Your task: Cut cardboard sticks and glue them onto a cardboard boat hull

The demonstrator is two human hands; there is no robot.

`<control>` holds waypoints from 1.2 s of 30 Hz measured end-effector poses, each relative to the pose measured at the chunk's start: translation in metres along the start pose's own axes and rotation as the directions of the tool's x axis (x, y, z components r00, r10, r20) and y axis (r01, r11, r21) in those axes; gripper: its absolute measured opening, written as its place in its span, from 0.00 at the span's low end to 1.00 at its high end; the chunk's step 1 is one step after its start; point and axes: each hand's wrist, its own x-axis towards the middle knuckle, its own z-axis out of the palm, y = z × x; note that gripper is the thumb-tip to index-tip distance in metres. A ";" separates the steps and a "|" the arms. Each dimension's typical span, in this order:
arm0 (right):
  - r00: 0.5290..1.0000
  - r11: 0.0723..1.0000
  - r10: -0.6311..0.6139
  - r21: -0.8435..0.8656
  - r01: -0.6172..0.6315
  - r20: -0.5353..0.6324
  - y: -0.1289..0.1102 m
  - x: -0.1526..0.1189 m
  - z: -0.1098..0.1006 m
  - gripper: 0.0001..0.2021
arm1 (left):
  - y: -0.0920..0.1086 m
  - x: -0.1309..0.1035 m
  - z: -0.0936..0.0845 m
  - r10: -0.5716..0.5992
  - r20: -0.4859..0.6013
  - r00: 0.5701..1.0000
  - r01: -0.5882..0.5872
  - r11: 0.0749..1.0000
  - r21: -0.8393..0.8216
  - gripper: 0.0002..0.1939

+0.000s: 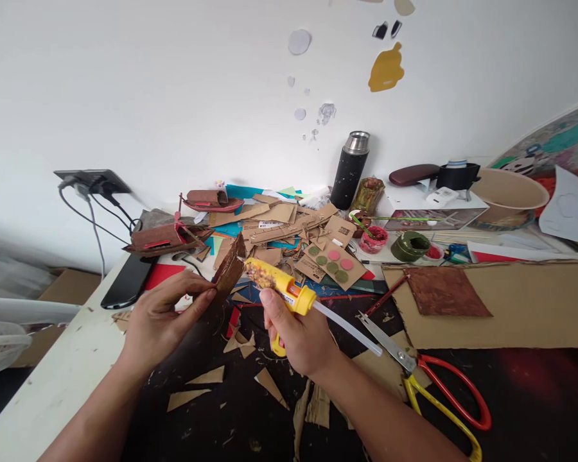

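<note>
My left hand (pixel 166 314) pinches a brown painted cardboard piece (pixel 229 264) between thumb and fingers, holding it tilted up above the dark mat. My right hand (pixel 293 327) is wrapped round the handle of a yellow glue gun (pixel 274 280), with a clear glue stick (pixel 349 327) sticking out of its back end. The gun's nozzle points left and is at the upper right edge of the brown piece; whether they touch is too small to tell. Behind them lies a pile of cardboard scraps (pixel 274 224).
Two brown model boats (pixel 166 239) stand at the back left, near a black phone (pixel 128 282). Large scissors (pixel 404 359) lie open at the right, by a brown painted square (pixel 446 292). A black flask (pixel 349 172) and paint jars (pixel 410 245) stand behind.
</note>
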 end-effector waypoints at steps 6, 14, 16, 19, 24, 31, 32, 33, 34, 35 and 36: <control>1.000 1.000 0.009 -0.014 -0.009 0.005 0.001 -0.001 0.003 0.31 | 0.001 0.001 0.000 -0.025 -0.014 1.000 0.025 1.000 0.007 0.07; 0.999 1.000 0.014 -0.004 -0.014 0.038 -0.002 -0.002 0.004 0.31 | 0.003 0.002 0.001 -0.033 -0.036 0.999 0.034 0.999 0.013 0.06; 0.999 1.000 0.018 -0.010 -0.017 0.042 -0.003 -0.001 0.004 0.31 | 0.002 0.001 0.001 -0.034 -0.036 0.999 0.035 0.999 0.017 0.06; 0.999 1.000 0.022 -0.016 -0.022 0.049 -0.002 -0.001 0.004 0.30 | 0.000 0.000 0.001 -0.048 -0.036 0.998 0.049 0.999 0.021 0.06; 0.998 0.999 0.023 -0.023 -0.022 0.057 0.002 -0.001 0.005 0.29 | -0.001 0.000 0.001 -0.063 -0.033 0.997 0.064 0.998 0.020 0.07; 0.997 0.998 0.027 -0.055 -0.023 0.069 0.003 -0.001 0.005 0.28 | 0.000 0.000 0.001 -0.050 -0.032 0.998 0.051 0.998 0.023 0.07; 0.997 0.998 0.028 -0.055 -0.024 0.074 0.003 -0.001 0.005 0.28 | 0.000 0.000 0.001 -0.047 -0.034 0.998 0.047 0.999 0.025 0.07; 0.996 0.998 0.029 -0.056 -0.025 0.079 0.003 -0.001 0.005 0.28 | 0.000 0.000 0.001 -0.044 -0.035 0.998 0.045 0.999 0.028 0.07; 0.996 0.998 0.032 -0.059 -0.027 0.084 0.003 -0.001 0.005 0.28 | 0.000 0.000 0.001 -0.042 -0.036 0.998 0.043 0.999 0.030 0.07; 0.996 0.997 0.034 -0.065 -0.029 0.088 0.002 -0.001 0.005 0.28 | 0.000 0.001 0.001 -0.041 -0.034 0.999 0.042 0.999 0.032 0.07; 0.995 0.997 0.037 -0.072 -0.031 0.090 0.002 -0.001 0.005 0.28 | 0.001 0.001 0.001 -0.041 -0.032 0.999 0.042 0.999 0.032 0.07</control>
